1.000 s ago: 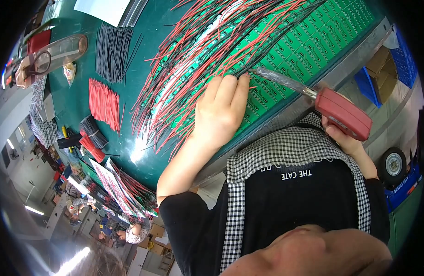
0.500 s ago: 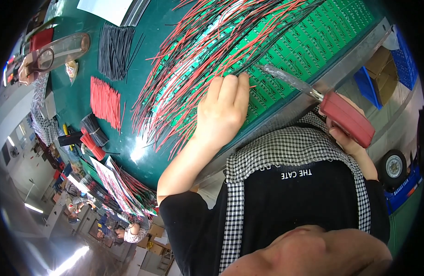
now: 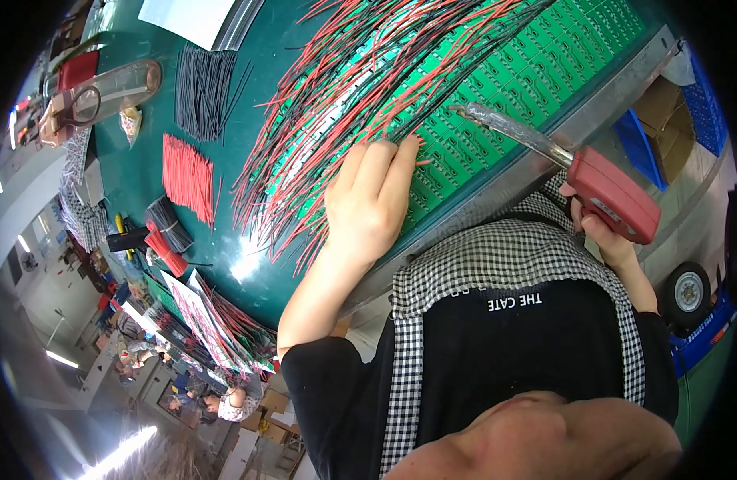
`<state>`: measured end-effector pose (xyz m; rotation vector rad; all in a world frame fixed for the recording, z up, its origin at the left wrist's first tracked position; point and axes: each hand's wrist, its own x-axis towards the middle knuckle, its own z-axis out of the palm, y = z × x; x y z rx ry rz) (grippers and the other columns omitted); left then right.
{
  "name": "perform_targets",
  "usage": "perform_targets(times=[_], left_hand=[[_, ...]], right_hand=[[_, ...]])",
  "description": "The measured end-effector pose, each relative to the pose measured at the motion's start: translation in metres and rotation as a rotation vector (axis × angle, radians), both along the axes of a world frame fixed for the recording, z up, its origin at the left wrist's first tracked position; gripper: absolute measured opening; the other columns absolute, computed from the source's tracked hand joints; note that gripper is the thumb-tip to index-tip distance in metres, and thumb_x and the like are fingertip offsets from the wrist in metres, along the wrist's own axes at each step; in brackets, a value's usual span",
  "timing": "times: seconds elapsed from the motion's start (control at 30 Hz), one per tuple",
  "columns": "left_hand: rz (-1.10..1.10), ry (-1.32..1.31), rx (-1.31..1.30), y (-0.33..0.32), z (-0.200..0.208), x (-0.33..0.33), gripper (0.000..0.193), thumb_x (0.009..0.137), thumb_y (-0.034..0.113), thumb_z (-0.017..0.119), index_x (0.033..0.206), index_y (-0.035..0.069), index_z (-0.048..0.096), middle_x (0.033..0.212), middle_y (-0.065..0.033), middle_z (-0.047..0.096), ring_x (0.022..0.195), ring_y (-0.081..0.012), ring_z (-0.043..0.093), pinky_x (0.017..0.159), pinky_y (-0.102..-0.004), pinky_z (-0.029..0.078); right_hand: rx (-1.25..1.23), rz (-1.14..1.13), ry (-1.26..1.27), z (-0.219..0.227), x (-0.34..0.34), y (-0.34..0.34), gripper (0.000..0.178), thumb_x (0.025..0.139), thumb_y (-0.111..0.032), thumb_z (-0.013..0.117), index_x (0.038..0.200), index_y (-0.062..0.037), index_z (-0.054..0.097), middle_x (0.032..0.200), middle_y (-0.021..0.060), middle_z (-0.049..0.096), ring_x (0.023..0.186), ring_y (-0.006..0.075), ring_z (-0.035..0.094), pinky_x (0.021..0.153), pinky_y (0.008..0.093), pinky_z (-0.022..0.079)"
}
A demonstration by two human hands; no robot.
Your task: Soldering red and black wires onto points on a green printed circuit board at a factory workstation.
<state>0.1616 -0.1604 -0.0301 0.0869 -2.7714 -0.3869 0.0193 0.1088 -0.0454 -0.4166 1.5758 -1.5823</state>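
Observation:
My left hand rests at the near edge of a bundle of red and black wires lying across green circuit boards. Its fingers are curled and close together, and a short red wire end sticks out beside the index finger. The fingertips are partly hidden. In my right hand is a red soldering gun, gripped by its body. Its metal barrel points left over the boards, the tip a little to the right of my left hand's fingers.
Black wires and red wires lie in stacks on the green table. A metal edge runs along its near side. Wired boards sit to the left. A blue crate and a cardboard box stand at right.
My left hand has drawn back slightly toward the left and nearer to me, with the red wire end moving along. The soldering gun has shifted a little to the right.

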Motion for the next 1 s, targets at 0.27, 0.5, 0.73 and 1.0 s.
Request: perform_targets(times=[0.27,0.5,0.73,1.0], left_hand=[[-0.037,-0.102,0.027,0.014,0.010,-0.023,0.032,0.062,-0.004,0.062,0.094,0.000,0.061,0.072,-0.0063,0.050,0.061,-0.0197,0.050,0.054,-0.0288,0.043],[0.012,-0.113,0.047,0.011,0.000,-0.024,0.029,0.063,-0.004,0.062,0.092,0.000,0.061,0.072,-0.0071,0.050,0.063,-0.0204,0.052,0.055,-0.0303,0.044],[0.026,-0.105,0.105,0.006,-0.002,-0.024,0.028,0.063,-0.004,0.063,0.091,0.001,0.063,0.071,-0.0064,0.051,0.062,-0.0198,0.053,0.054,-0.0298,0.044],[0.080,-0.057,0.166,0.007,-0.002,-0.025,0.025,0.063,-0.003,0.063,0.088,0.003,0.064,0.069,-0.0056,0.051,0.061,-0.0189,0.053,0.053,-0.0289,0.043]], right_hand=[[0.020,0.062,0.012,-0.003,-0.006,0.005,0.061,0.074,-0.024,0.066,0.124,0.0026,0.041,0.108,0.0102,0.058,0.059,0.0067,0.051,0.051,0.0178,0.039],[0.005,0.093,-0.114,0.007,-0.007,-0.003,0.059,0.074,-0.013,0.067,0.125,0.0008,0.041,0.100,0.0063,0.059,0.077,0.0052,0.050,0.065,0.0188,0.038],[0.033,0.069,-0.210,0.002,-0.007,-0.001,0.066,0.073,-0.013,0.069,0.129,0.0000,0.035,0.097,0.0059,0.058,0.078,0.0059,0.050,0.067,0.0197,0.039],[0.084,0.090,-0.226,0.004,-0.008,0.003,0.065,0.072,-0.020,0.069,0.126,-0.0028,0.039,0.102,0.0053,0.057,0.089,0.0076,0.054,0.070,0.0182,0.042]])
